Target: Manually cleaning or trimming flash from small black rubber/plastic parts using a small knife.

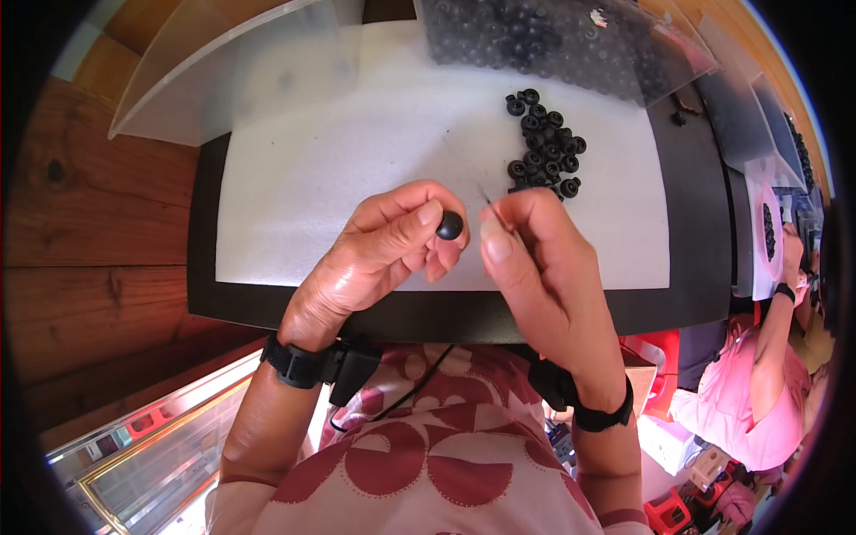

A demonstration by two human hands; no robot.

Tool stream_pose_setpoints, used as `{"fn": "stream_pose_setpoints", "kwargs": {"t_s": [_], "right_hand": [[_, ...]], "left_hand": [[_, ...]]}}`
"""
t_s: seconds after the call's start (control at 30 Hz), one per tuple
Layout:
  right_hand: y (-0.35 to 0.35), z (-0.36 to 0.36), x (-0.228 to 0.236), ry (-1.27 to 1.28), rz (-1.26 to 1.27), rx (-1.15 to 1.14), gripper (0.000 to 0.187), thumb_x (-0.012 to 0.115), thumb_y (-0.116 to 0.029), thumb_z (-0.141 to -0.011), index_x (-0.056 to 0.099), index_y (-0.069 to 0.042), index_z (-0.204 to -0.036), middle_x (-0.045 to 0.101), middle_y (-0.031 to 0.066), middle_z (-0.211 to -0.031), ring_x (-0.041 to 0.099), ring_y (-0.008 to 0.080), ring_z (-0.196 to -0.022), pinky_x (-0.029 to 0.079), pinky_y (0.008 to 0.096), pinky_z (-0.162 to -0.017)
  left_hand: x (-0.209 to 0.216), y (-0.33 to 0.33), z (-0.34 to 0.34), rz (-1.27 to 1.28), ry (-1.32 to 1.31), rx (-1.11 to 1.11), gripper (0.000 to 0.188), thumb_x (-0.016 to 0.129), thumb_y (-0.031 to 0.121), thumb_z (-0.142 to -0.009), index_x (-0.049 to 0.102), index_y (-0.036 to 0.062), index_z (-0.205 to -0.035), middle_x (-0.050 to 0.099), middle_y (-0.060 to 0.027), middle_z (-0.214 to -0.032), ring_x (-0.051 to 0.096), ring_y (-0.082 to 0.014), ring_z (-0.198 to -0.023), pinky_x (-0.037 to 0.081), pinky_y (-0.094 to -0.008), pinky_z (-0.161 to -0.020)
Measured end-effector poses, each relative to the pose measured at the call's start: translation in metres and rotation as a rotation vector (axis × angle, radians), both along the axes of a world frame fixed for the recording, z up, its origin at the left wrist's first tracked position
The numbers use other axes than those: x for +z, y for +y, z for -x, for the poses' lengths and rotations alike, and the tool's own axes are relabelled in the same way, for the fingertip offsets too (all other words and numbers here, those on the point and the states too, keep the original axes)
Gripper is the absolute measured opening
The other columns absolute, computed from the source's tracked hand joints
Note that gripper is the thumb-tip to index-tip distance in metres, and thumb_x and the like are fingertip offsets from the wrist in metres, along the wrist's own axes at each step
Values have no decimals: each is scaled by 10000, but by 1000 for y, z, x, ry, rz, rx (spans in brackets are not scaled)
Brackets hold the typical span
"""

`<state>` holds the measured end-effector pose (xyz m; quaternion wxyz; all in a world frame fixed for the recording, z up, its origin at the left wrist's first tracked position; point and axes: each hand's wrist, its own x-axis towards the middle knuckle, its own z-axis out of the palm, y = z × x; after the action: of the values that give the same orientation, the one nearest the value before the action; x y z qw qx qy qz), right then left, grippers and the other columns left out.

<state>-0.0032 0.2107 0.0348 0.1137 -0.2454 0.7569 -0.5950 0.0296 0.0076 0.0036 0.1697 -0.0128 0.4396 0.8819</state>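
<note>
Between the thumb and forefinger of my left hand [383, 232] is a small round black part [449, 226], its smooth domed side showing. My right hand [553, 276] is closed in a pinch on a thin pointed tool [489, 201]. Its fine tip points up and to the left, apart from the black part; the fingers hide its other end. Beyond my right hand lies a loose pile of small black round parts [546, 143], several with ring-shaped openings facing up. Both hands are over the near half of a white sheet [294, 205].
A clear bin [535, 45] full of black parts stands at the back. At back left is another translucent bin [241, 80]. The dark table edge [446, 328] runs close to my body. On the right, a person in pink [744, 401] works beside a pink tray [763, 196].
</note>
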Motion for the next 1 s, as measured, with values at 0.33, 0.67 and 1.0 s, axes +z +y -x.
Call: {"fn": "stream_pose_setpoints", "kwargs": {"t_s": [0.33, 0.67, 1.0], "right_hand": [[10, -17, 7, 92, -160, 47, 181, 632, -113, -976, 502, -31, -1071, 652, 132, -835, 637, 320, -626, 486, 374, -570], [8, -16, 5, 123, -171, 23, 172, 646, -88, -961, 506, -42, -1048, 648, 124, -833, 633, 316, -622, 478, 377, -558], [7, -14, -1, 135, -104, 29, 150, 639, -86, -967, 514, -27, -1023, 641, 146, -822, 629, 352, -641, 483, 388, -570]], "left_hand": [[-6, 1, 3, 50, 25, 36, 431, 592, 389, -1023, 544, -36, -1074, 619, -146, -963, 631, -147, -759, 540, -257, -662], [-7, 1, 1, 58, 36, 60, 466, 601, 422, -1014, 537, -32, -1096, 618, -149, -972, 603, -136, -747, 524, -264, -665], [-4, 7, -4, 168, 30, 90, 486, 620, 474, -996, 572, 3, -1107, 635, -73, -979, 577, -102, -772, 496, -239, -688]]}}
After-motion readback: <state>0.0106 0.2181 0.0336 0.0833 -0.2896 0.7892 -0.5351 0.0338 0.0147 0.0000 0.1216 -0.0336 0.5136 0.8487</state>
